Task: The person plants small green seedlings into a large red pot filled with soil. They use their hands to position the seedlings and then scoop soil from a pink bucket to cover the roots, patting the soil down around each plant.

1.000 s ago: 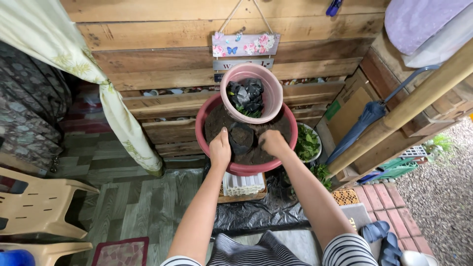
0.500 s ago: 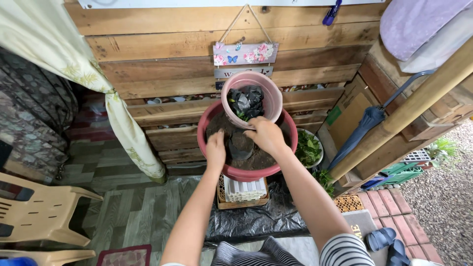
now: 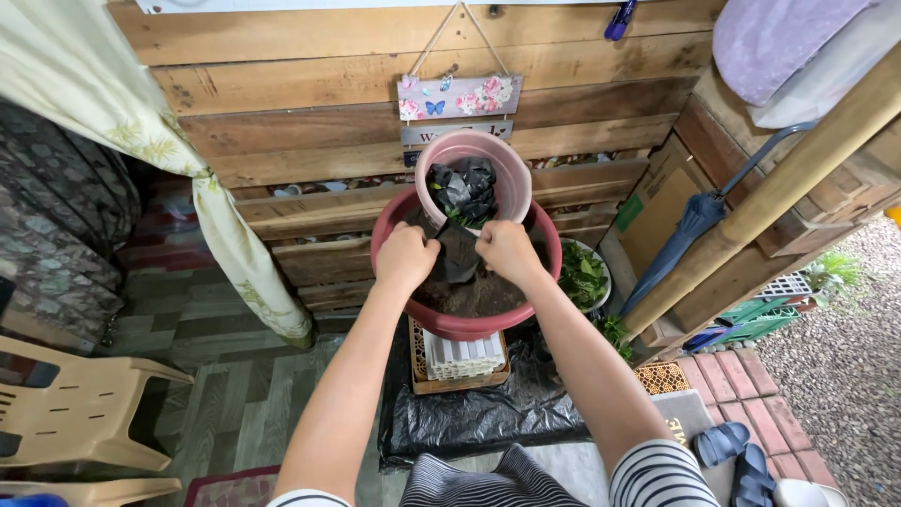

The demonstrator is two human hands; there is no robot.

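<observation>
From the head view, both hands are gripping a black plastic bag [image 3: 459, 255] over the red basin [image 3: 394, 235] of soil: left hand [image 3: 405, 257] and right hand [image 3: 508, 251] are closing into fists (fingertips hidden). The bag is hanging upright near the basin's far rim, its lower end hard to make out against the soil.

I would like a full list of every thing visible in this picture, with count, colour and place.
basin: 1, red, holds soil, on a low stand before the plank wall
black bag: 1, black, over the soil, gripped by both hands
pink pot: 1, pink, tilted on the basin's far rim, black bags inside
sign: 1, floral, hung on the wall
black sheet: 1, black, on the floor under the stand
leafy plant: 1, green, right of the basin
umbrella: 1, blue, leaning at right
chair: 1, beige, lower left
sandals: 2, blue, lower right
left hand: 1, on the bag
right hand: 1, on the bag
</observation>
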